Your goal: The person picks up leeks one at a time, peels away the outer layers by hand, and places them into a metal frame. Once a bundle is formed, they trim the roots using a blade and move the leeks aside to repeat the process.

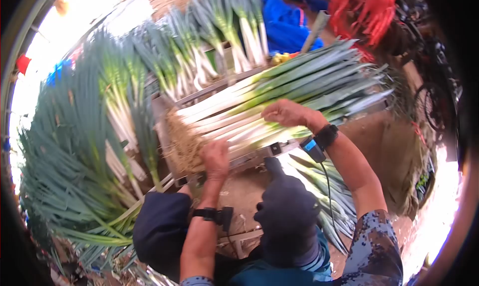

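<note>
A thick bundle of leeks (279, 91) lies on its side across a metal stand (249, 159), roots to the left, green tops to the right. My left hand (215, 156) presses against the root end of the bundle, fingers curled on the white stalks. My right hand (287, 112) rests on top of the white stalks near the bundle's middle, fingers bent over them. Both wrists carry black straps with small devices.
Large heaps of leeks (90, 151) lie at the left and further leeks (219, 31) stand behind the stand. More leeks (324, 196) lie on the ground under my right arm. Blue cloth (287, 24) and red netting (366, 9) sit at the back.
</note>
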Demonstrator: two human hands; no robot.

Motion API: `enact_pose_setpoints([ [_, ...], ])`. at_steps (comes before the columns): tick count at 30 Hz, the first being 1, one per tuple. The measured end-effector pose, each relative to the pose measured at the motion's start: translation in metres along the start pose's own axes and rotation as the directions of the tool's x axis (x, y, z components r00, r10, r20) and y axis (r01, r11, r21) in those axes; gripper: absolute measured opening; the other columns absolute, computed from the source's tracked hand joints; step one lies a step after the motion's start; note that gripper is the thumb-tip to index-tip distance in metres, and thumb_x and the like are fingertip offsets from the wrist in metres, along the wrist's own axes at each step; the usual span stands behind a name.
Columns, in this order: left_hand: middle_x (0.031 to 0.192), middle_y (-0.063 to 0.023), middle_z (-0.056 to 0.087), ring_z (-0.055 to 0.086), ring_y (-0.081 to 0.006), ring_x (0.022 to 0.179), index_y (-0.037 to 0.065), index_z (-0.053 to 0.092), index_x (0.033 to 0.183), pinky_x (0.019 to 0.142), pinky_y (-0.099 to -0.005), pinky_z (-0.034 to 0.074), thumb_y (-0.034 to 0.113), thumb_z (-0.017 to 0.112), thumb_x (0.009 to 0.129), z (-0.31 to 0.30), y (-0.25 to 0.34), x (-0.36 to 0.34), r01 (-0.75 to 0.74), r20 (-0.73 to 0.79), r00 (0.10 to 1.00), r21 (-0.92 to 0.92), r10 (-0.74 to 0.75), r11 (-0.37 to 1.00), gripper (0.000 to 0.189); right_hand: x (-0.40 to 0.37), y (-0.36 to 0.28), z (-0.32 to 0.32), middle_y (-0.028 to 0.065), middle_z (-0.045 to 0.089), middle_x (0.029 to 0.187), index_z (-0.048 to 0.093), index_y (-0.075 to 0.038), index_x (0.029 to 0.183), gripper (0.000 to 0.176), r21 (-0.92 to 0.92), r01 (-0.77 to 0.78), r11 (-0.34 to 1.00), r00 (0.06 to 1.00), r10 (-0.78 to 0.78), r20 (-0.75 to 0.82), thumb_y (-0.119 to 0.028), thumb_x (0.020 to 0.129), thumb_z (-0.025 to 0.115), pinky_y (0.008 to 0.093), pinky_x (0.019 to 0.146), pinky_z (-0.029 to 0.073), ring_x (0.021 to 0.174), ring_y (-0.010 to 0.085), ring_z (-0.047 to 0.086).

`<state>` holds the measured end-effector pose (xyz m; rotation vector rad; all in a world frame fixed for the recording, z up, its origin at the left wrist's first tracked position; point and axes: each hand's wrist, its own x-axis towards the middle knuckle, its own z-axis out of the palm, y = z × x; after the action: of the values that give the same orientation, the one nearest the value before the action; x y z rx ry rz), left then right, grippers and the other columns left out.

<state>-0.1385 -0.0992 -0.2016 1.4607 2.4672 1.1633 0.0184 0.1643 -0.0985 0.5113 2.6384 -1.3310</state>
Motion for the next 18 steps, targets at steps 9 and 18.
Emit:
enact_pose_setpoints([
  [9, 0.093, -0.0104, 0.059, 0.053, -0.0313, 0.091, 0.011, 0.074, 0.1, 0.082, -0.0442, 0.041, 0.023, 0.065, 0.092, -0.015, 0.0, 0.004, 0.026, 0.042, 0.999, -0.001, -0.025, 1.0, 0.016, -0.07, 0.066, -0.023, 0.0116, 0.062, 0.089, 0.073, -0.013, 0.093, 0.019, -0.479, 0.048, 0.876, 0.93, -0.215, -0.3, -0.03, 0.085, 0.072, 0.044, 0.08, 0.048, 0.09, 0.0343, 0.059],
  [18, 0.095, -0.0116, 0.063, 0.055, -0.0315, 0.092, 0.01, 0.076, 0.098, 0.084, -0.043, 0.042, 0.025, 0.07, 0.088, -0.028, -0.002, -0.001, 0.053, 0.23, 0.972, -0.003, -0.051, 0.999, 0.019, -0.092, 0.057, 0.011, 0.0078, 0.061, 0.095, 0.071, -0.012, 0.093, 0.017, -0.436, -0.007, 0.9, 0.854, -0.221, -0.47, -0.027, 0.084, 0.072, 0.0434, 0.086, 0.045, 0.096, 0.0302, 0.056],
])
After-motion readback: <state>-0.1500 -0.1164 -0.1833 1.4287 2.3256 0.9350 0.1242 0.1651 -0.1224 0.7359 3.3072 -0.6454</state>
